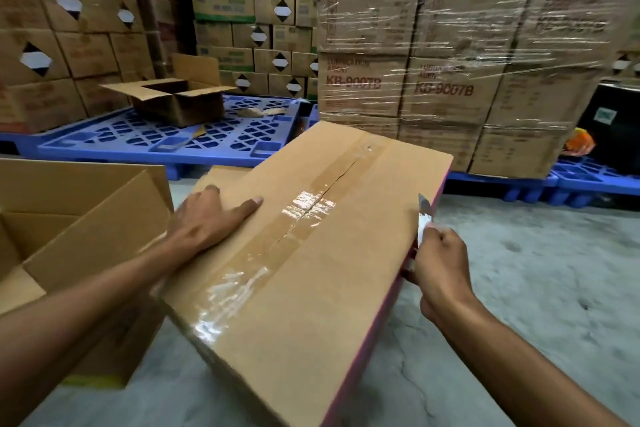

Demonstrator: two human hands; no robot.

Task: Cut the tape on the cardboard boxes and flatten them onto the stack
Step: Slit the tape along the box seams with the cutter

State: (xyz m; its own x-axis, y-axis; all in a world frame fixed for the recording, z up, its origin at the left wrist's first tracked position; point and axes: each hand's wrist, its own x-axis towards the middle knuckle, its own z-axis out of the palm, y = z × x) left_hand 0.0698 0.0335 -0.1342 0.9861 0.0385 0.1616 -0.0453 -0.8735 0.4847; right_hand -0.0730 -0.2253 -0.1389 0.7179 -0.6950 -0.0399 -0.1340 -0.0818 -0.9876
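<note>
The taped cardboard box (311, 253) is sitting tilted in front of the person, above the concrete floor (519, 288), its sealed face turned up so the seam is easy to reach. The left hand (207, 215) is lying flat on the box's left part, fingers straight and pressing down, apparently to be keeping the box from sliding while the blade works. The right hand (440, 263) is curling tightly round a utility knife (424, 215) at the box's right edge, blade pointing up and away, just beside the cardboard; whether the tip is touching it I cannot tell. The clear packing tape (287, 229) is running along the middle of the top face, and a dark split is already showing along the seam toward the far end, so the cut looks partly done. An opened cardboard box (69, 236) is standing at the left, touching the taped one. Another open box (180, 97) is resting on a blue plastic pallet (166, 139) farther back, beside shrink-wrapped cartons (450, 45).
</note>
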